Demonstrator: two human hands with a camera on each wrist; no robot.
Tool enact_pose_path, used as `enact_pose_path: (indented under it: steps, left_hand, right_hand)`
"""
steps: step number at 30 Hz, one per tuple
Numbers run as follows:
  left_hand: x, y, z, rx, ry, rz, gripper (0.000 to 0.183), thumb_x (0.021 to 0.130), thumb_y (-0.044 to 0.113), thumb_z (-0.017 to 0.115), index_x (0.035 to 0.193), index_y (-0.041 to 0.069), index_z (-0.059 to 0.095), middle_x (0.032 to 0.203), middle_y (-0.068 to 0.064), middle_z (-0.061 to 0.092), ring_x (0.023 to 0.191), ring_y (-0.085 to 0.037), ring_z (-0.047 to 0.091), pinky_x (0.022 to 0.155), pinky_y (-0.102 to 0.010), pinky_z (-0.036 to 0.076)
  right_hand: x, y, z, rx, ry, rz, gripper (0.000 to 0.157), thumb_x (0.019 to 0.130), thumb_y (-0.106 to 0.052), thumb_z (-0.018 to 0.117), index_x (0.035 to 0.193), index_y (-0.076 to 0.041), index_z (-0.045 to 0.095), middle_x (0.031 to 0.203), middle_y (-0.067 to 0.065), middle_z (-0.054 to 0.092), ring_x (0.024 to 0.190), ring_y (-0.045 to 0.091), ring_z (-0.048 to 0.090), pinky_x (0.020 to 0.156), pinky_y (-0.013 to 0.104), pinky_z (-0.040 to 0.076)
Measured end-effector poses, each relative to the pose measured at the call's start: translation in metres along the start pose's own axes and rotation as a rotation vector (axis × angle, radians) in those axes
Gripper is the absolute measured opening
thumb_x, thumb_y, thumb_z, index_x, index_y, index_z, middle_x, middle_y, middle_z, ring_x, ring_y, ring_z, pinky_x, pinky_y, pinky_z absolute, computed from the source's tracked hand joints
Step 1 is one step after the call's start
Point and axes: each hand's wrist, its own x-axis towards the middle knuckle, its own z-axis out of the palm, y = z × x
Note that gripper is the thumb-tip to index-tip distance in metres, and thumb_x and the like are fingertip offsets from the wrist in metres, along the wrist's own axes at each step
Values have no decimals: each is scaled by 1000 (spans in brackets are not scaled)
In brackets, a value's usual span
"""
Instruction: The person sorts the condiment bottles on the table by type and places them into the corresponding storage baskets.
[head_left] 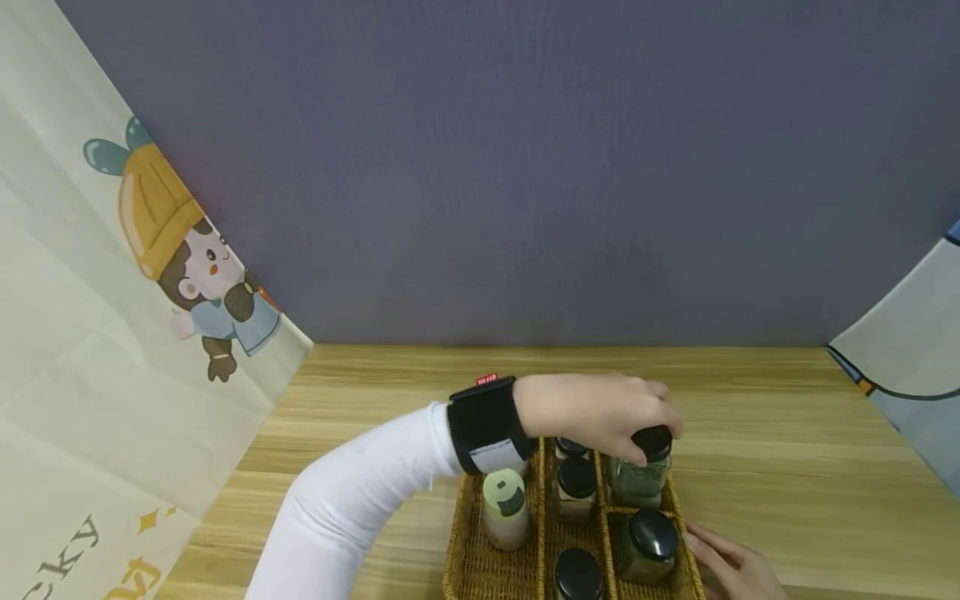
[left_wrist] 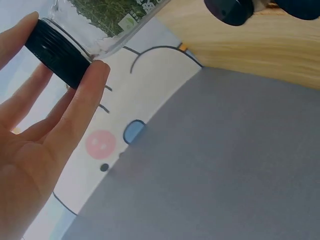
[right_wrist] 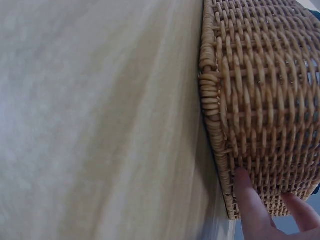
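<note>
My left hand pinches the black lid of a glass jar at the back right of a divided wicker basket. In the left wrist view, fingers and thumb grip the lid's rim, and green dried leaves show inside the jar. My right hand is at the basket's right side. Seen from the right wrist, its fingertips touch the woven wall. In front of the held jar, another black-lidded jar stands in its own compartment.
The middle column holds black-lidded jars, including one with pale contents and one near the front. A bottle with a pale green top stands in the left compartment. The wooden table meets a grey-blue wall behind.
</note>
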Motion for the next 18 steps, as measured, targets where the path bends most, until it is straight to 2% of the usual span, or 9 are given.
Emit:
enact_pose_path:
  steps: [6,10,13,18]
  left_hand:
    - [1,11,2,-18,-32,55,45,84,24,60,126,15,47,125,2,46,110,-5,44,84,-4,33]
    - [1,18,5,-16,-51,83,45,83,25,60,125,16,47,122,3,46,105,-3,45,81,-4,34]
    - [2,23,7,-2,-70,89,45,83,25,60,126,16,47,118,4,47,98,-2,46,77,-4,36]
    - [3,31,10,24,-86,109,45,83,26,60,125,17,47,113,4,46,91,-1,45,72,-5,38]
  right_hand:
    - [1,-1,-3,-62,-21,20,85,78,-57,52,133,5,30,126,34,37,80,31,63,66,40,54]
    - [1,-1,-5,-88,-20,25,88,75,-61,53,133,3,32,124,33,39,78,29,64,66,39,54]
    - [1,0,-5,-100,-27,16,85,78,-58,51,132,4,32,123,34,40,81,31,63,67,40,54]
    - [0,2,-5,-90,-8,-6,70,85,-42,51,129,9,33,116,34,48,85,32,62,67,40,53]
